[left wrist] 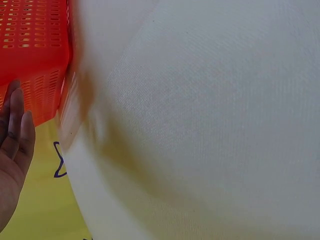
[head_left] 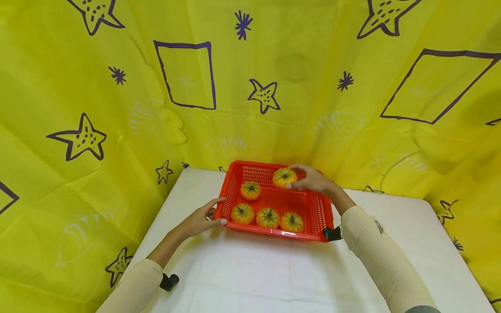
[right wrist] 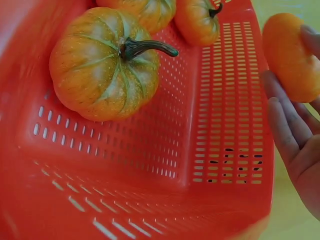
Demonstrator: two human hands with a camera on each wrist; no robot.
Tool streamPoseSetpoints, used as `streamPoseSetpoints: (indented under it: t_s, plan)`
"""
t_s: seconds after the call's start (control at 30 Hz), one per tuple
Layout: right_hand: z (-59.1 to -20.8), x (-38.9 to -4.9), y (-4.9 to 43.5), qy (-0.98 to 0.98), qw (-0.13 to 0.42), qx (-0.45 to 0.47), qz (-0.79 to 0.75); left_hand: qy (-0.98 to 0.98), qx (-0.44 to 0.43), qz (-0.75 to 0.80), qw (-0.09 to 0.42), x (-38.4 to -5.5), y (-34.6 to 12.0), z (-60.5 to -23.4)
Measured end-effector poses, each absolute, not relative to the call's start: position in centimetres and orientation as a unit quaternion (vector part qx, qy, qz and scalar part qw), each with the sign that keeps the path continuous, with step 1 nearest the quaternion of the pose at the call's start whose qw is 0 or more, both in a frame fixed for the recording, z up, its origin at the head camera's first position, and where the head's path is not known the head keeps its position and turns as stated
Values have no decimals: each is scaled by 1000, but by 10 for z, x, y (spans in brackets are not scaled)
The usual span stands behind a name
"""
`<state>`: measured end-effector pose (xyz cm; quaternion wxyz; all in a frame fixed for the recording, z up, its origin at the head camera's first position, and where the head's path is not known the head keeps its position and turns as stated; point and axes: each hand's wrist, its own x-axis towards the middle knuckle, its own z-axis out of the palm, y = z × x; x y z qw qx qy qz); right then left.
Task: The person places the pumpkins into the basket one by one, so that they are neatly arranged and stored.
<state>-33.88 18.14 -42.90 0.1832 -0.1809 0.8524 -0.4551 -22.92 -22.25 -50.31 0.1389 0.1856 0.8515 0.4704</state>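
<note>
A small orange pumpkin with green ribs is gripped between the thumb and fingers of my right hand, over the back right of a red perforated basket. In the right wrist view, this pumpkin appears beside the basket's rim, its side against the fingers. My left hand rests at the basket's left side, thumb and index finger extended to the rim. Its fingers look fairly straight beside the outer wall in the left wrist view. Inside lie several similar pumpkins: three along the front, one pumpkin farther back.
A white table carries the basket near its back edge. Behind and around hangs a yellow curtain with purple stars and squares. Dark wrist-worn devices show at both sleeves.
</note>
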Motion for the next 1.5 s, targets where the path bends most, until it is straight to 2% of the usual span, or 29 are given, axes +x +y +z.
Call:
streamPoseSetpoints:
  t_s: [0.2,0.53,1.5]
  plan:
    - [-435,-348,178,848,217,-192,-444,859,180,459,135,-230,-224,-502]
    - [-446,-354,172,844,240,-184,-443,860,185,457,132,-229,-224,-501]
    - [-471,-360,153,842,280,-181,-424,859,186,457,133,-232,-223,-506]
